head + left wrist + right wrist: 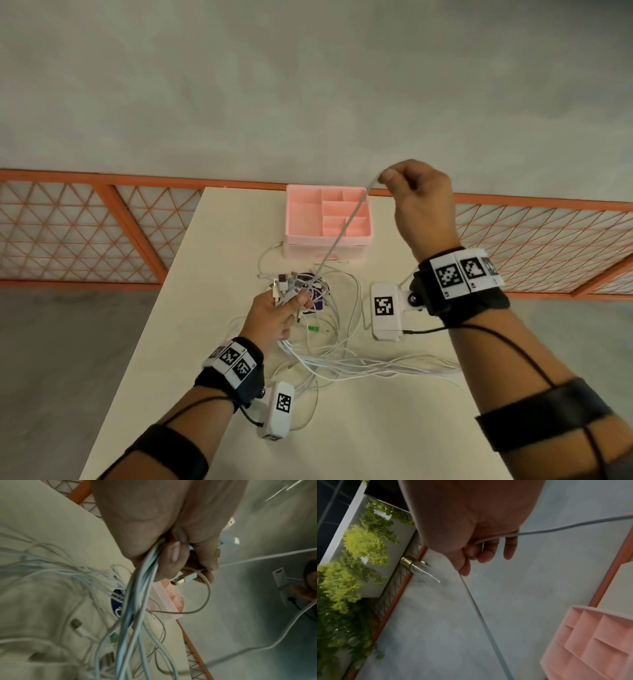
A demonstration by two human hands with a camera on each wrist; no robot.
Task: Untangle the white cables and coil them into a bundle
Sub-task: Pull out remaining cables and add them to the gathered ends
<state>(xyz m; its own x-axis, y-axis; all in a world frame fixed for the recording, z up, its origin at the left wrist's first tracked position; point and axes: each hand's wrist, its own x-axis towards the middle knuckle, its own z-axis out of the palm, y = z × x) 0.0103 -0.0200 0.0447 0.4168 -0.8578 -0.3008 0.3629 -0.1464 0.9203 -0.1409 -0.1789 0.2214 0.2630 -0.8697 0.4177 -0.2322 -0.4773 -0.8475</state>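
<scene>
A tangle of white cables (335,356) lies on the pale table (376,428) in the head view. My left hand (277,315) grips a bunch of these cables (137,588) just below their plug ends (287,282), held a little above the table. My right hand (416,198) is raised high over the table's far end and pinches one white cable (342,233), which runs taut down to the left hand's bunch. In the right wrist view the same cable (481,615) passes through the curled fingers (488,553).
A pink compartment organiser (329,219) stands at the table's far end, under the taut cable. A round dark purple object (317,291) lies beneath the cables beside my left hand. An orange lattice railing (85,233) runs behind the table.
</scene>
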